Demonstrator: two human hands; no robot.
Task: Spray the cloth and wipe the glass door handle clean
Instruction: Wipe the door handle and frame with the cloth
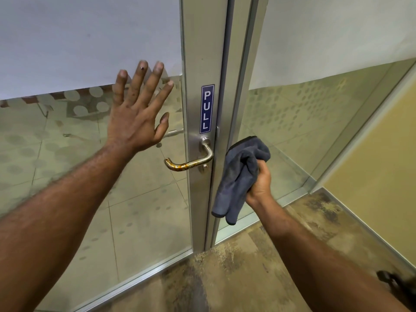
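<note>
The metal lever door handle (191, 162) juts from the aluminium door frame, its bar pointing left and stained brown-orange. My left hand (137, 113) lies flat against the glass door (74, 167), fingers spread, up and left of the handle. My right hand (258, 183) grips a bunched grey cloth (238, 176), held just right of the handle, close to the frame and not touching the lever. No spray bottle is in view.
A blue PULL sign (207, 109) sits on the frame above the handle. Frosted film covers the upper glass. A fixed glass panel (304, 131) and a yellow wall (378, 167) stand to the right. The mottled floor (247, 273) lies below.
</note>
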